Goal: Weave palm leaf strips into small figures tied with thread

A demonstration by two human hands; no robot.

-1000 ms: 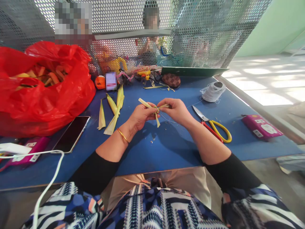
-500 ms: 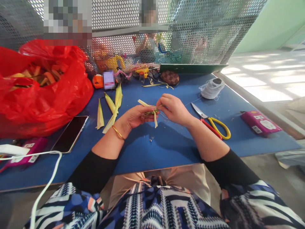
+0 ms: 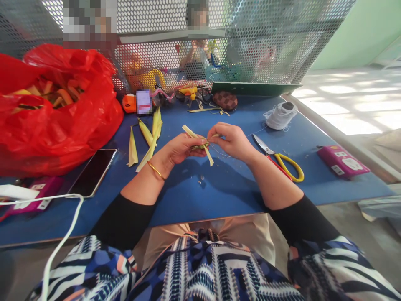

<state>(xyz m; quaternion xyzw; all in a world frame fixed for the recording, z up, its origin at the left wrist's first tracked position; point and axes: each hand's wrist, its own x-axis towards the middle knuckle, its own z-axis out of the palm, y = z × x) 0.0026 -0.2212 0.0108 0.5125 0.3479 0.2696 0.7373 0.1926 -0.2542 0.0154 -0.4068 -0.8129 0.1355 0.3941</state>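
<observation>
Pinched between the thumb and fingers of my left hand (image 3: 184, 147) is a pale yellow-green corn husk strip (image 3: 209, 155), its ends sticking out above and below. A small green knotted part shows at the fingertips. My right hand (image 3: 231, 140) is closed, thumb against fingers, on another end of the husk close to my left fingertips. A thin white thread (image 3: 222, 154) trails from between the hands toward the right. Several loose corn husks (image 3: 156, 136) lie on the blue table (image 3: 200, 205) left of my hands.
Scissors (image 3: 283, 165) with red and yellow handles lie at right, below a white thread spool (image 3: 280, 116). A purple packet (image 3: 343, 161) sits farther right. At left are a red plastic bag (image 3: 94, 121) holding husks, a phone (image 3: 93, 173) and a white cable (image 3: 64, 242). A perforated screen (image 3: 266, 54) stands behind.
The crossing husk strip has turned slightly, its lower end now reaching farther down to the right. More husk shows at my right fingertips. Both hands stay close together.
</observation>
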